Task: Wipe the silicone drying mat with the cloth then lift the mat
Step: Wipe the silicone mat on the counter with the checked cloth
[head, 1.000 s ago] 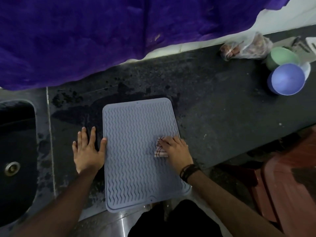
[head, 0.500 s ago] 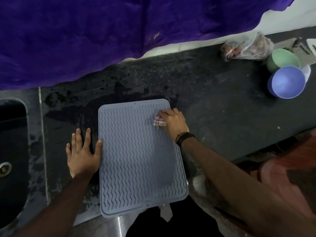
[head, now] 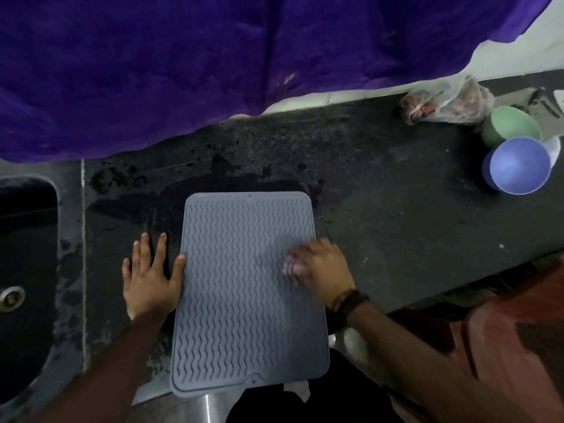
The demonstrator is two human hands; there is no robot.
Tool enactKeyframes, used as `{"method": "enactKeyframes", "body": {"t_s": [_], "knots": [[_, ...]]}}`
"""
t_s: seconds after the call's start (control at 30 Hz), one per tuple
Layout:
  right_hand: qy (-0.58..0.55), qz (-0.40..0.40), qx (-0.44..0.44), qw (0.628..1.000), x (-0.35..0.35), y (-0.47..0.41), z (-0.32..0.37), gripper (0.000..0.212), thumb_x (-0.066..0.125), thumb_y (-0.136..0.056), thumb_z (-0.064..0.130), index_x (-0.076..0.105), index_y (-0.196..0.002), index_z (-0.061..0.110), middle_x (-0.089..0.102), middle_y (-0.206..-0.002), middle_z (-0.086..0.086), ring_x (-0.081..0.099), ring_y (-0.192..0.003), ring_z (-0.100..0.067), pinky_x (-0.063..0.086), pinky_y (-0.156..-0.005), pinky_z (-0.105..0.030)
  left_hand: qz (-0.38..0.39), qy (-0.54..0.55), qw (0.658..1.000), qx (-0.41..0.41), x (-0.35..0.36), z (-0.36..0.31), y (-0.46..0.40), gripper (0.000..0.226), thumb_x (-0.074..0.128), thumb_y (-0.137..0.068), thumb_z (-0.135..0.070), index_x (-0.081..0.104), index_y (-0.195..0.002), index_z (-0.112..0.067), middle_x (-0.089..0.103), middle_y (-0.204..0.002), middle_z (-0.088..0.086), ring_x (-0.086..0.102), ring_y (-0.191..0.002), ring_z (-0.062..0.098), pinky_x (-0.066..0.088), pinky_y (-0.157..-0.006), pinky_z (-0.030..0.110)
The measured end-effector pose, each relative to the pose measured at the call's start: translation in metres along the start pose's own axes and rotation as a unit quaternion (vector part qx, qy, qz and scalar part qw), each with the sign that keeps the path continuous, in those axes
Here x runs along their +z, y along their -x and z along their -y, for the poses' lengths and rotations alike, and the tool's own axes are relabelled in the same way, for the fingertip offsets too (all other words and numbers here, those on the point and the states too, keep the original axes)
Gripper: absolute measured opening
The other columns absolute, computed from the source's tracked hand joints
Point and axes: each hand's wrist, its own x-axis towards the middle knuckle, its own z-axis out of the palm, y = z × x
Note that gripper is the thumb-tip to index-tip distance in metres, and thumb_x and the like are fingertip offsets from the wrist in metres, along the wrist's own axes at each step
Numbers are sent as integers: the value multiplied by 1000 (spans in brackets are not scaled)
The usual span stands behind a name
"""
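Silicone drying mat [head: 244, 288] lies flat on the dark bench [head: 396, 224], its 6 o'clock edge overhanging. Left hand [head: 149, 276] rests flat at its 9 o'clock edge, fingers spread; right hand [head: 320, 270] is blurred over the cloth [head: 290, 267], its grip unclear. A hard stroke could drag the overhanging mat off

Dark wet counter [head: 381, 209] under mat [head: 244, 300], bowls [head: 518, 166], bag [head: 445, 102].
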Motion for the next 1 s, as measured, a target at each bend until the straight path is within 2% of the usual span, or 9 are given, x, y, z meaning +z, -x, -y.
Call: {"method": "enactKeyframes", "body": {"t_s": [0.1,0.23,0.3,0.57,0.67,0.77,0.83,0.93,1.0], "knots": [[17,-29,6,999,-2,-73,3,47,73,-66,5,67,-109,20,64,-109,-2,54,-101,-26,45,-85,-39,-5,4,1000,0,0,1,1,78,18,-98,-72,22,-164,-30,12,-172,5,4,-159,21,3,-127,45],[75,38,-22,996,8,-133,-2,49,66,-74,3,64,-121,17,58,-120,-10,48,-109,-33,41,-91,-45,-3,1,1000,0,1,0,1,77,17,-98,-72,20,-164,-31,11,-172,4,3,-159,20,3,-128,45],[85,51,-18,995,10,-132,-12,51,69,-76,10,60,-126,19,57,-121,-9,47,-109,-34,38,-92,-44,-1,-2,1000,0,1,0,1,77,16,-98,-72,18,-164,-32,9,-173,3,1,-159,19,3,-128,45],[111,27,44,993,1,-92,-49,58,78,-60,12,66,-116,23,64,-109,-6,52,-98,-31,45,-82,-41,3,1,1000,2,2,2,-1,77,15,-99,-72,18,-164,-31,9,-173,3,1,-159,19,1,-127,44],[115,54,26,992,2,-78,-32,52,72,-68,8,66,-117,22,63,-115,-4,51,-102,-30,44,-86,-41,9,-3,1000,-2,3,3,0,78,14,-98,-72,17,-164,-32,8,-173,3,0,-159,19,0,-127,43],[131,107,41,985,-6,-65,-25,38,69,-76,19,67,-115,24,64,-115,-2,51,-106,-26,43,-89,-37,16,1,1000,-4,2,3,-1,80,12,-97,-74,16,-164,-32,7,-173,3,-1,-159,18,-2,-127,42],[97,150,76,981,-21,-62,-21,26,67,-79,26,70,-105,24,66,-106,-1,54,-103,-23,47,-85,-32,22,5,1000,-2,0,1,-1,81,11,-96,-75,15,-165,-32,6,-173,3,-2,-159,18,-3,-126,42],[-91,133,187,969,-41,-69,-11,12,59,-82,16,69,-88,19,69,-93,-2,64,-91,-19,52,-76,-27,41,-2,999,-6,-1,0,1,85,5,-93,-78,9,-165,-33,1,-173,1,-6,-159,17,-4,-127,42],[-234,92,260,932,-46,-78,0,18,62,-81,15,72,-96,19,71,-97,0,64,-92,-16,53,-86,-29,53,3,999,-9,-4,2,-1,90,1,-88,-82,6,-164,-34,-2,-173,1,-8,-159,17,-3,-127,43]]}}
